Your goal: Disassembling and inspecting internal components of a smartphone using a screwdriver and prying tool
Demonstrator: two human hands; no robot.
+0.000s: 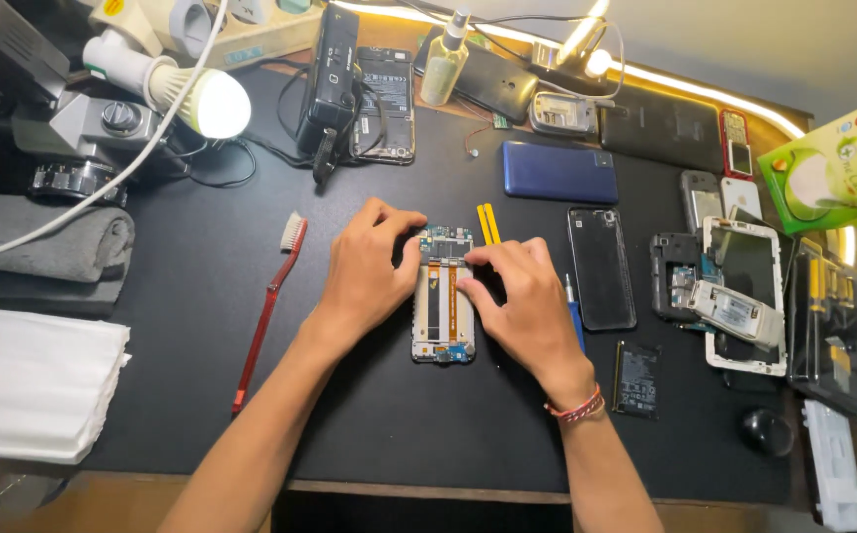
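An opened phone (pixel 443 326) with its back off lies on the black mat (pixel 191 296), showing a circuit board at the top and an orange flex strip down the middle. My left hand (pixel 367 271) rests on its upper left edge, fingers curled onto the top board. My right hand (pixel 519 296) presses on its right side, fingertips on the frame; a red thread bracelet circles that wrist. Yellow tweezers (pixel 488 223) lie just above my right hand. A blue-handled screwdriver (pixel 575 318) pokes out from under it.
A red toothbrush (pixel 268 306) lies left of the phone. To the right sit a black back cover (pixel 601 266), a blue phone (pixel 559 172), a battery (pixel 636 379), a stripped white-framed phone (pixel 744 296) and a tool case (pixel 833 331). A lit bulb (pixel 219 103), folded towels (pixel 43 247) and a spray bottle (pixel 445 64) stand behind.
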